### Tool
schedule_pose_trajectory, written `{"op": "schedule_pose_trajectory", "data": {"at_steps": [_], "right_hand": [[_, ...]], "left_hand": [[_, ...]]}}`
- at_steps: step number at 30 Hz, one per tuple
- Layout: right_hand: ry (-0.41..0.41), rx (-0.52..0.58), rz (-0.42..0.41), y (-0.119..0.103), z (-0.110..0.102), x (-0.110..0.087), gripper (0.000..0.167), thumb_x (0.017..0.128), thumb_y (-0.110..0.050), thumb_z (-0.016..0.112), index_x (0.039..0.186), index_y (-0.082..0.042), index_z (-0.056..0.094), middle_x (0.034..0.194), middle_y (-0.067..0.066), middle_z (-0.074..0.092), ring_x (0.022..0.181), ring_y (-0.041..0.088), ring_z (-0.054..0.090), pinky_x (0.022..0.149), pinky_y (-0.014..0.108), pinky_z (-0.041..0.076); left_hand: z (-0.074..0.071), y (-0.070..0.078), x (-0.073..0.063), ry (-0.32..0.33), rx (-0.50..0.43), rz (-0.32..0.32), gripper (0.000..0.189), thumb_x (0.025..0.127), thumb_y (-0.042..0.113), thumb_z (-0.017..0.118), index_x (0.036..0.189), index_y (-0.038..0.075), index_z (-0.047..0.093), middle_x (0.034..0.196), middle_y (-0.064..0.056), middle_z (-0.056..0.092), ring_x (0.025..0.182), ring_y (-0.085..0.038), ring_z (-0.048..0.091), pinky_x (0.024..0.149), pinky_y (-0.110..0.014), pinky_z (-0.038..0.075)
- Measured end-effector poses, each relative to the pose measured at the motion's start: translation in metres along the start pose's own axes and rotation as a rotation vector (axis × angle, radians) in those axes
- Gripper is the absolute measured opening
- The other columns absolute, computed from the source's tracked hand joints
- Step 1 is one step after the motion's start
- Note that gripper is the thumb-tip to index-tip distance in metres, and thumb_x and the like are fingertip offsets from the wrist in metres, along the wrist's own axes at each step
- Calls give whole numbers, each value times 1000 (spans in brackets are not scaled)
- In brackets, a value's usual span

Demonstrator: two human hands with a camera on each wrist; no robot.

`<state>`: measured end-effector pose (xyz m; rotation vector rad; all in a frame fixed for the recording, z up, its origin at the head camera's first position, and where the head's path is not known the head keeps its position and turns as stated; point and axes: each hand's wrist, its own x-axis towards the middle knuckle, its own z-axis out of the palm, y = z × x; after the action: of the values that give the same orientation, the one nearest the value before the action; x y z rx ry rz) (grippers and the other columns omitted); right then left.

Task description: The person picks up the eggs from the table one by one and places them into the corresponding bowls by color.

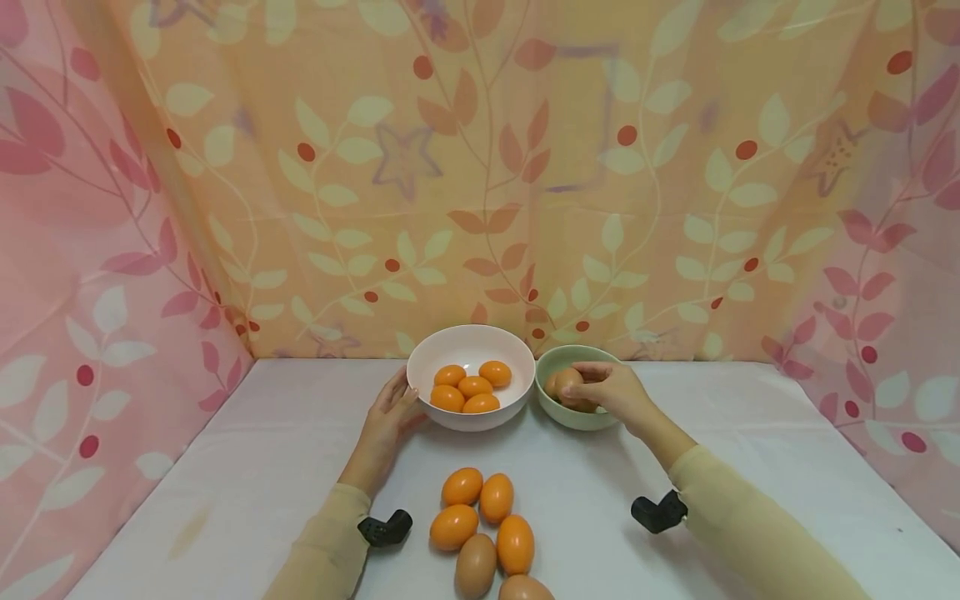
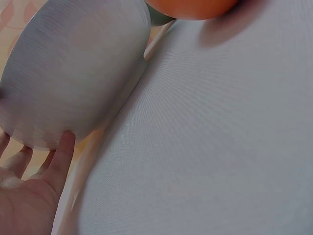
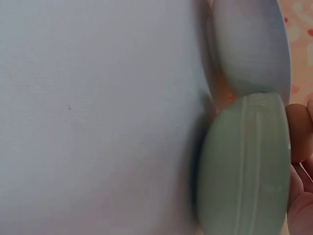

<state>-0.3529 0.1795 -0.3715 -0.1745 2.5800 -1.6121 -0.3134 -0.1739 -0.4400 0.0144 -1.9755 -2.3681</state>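
Note:
My right hand [image 1: 617,395] reaches over the rim of a small green bowl [image 1: 576,421] and pinches a brown egg [image 1: 569,385] between thumb and fingers. At least one more brown egg shows beneath it, partly hidden. In the right wrist view the bowl's side covers most of that grip. The left hand [image 1: 384,432] rests against the left side of a larger white bowl [image 1: 472,422], its fairly straight fingers touching the outer wall. Inside the white bowl lie several orange eggs [image 1: 475,387].
On the white tabletop [image 1: 225,467], nearer me, lies a group of several orange eggs [image 1: 453,527] with two brown eggs [image 1: 476,567] at its near end. The bowls stand side by side near the back edge, before a leaf-patterned curtain [image 1: 480,167].

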Motion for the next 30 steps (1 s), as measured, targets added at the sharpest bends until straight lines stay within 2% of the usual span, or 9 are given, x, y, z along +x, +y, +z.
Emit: {"op": "schedule_pose_trajectory", "data": {"at_steps": [11,16,24,30], "right_hand": [[-1,-7,-51,8,9,10,60,80,-18,82,131,3,61,125,21,68,110,20,66,79,12,51],[4,-39,-79,11,11,13,58,77,-15,84,128,5,64,122,21,69,108,23,67,78,13,52],[-7,-100,-86,12,10,15,58,78,-20,84,127,4,64,122,20,70,112,27,66,83,18,54],[-46,-148,-119,8,8,12,57,78,-26,84,124,3,67,119,19,71,107,22,66,83,22,56]], "left_hand": [[0,0,-2,-7,4,3,57,105,22,49,158,21,27,166,-2,23,149,-25,33,113,-50,42],[0,0,-1,-7,-8,5,56,105,22,49,157,21,28,166,-2,24,149,-24,32,114,-50,41],[0,-1,-1,-9,-16,-3,56,105,22,49,157,21,29,165,-2,25,147,-25,36,115,-51,40],[0,0,-1,-4,-18,-2,56,105,21,49,157,20,28,165,-3,26,145,-25,39,114,-48,42]]}}
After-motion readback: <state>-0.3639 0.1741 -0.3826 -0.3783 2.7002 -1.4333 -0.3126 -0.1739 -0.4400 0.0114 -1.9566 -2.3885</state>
